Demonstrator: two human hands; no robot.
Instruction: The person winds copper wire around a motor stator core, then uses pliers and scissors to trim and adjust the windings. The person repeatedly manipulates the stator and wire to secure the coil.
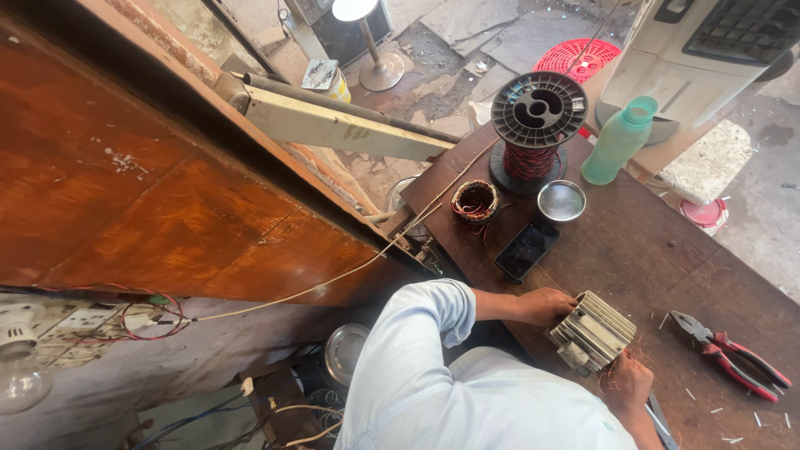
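Resting near the front edge of the wooden surface [633, 250], the ribbed grey motor housing [592, 332] was held from both sides: the left hand [546, 305] clenched on its upper corner, the right hand [627, 382] grasping its lower end among loose copper strands. Red-handled pliers [729, 354] lay just beside it. Farther back lay a dark phone [527, 248], a wire coil [476, 201], a steel bowl [561, 201], a wire spool [534, 129] and a green bottle [617, 140], none blocking the grip.

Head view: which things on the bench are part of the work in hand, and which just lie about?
In hand: finned motor housing, held by left hand and right hand; copper wire strands.
Lying about: pliers, phone, green bottle, steel bowl, wire spool.
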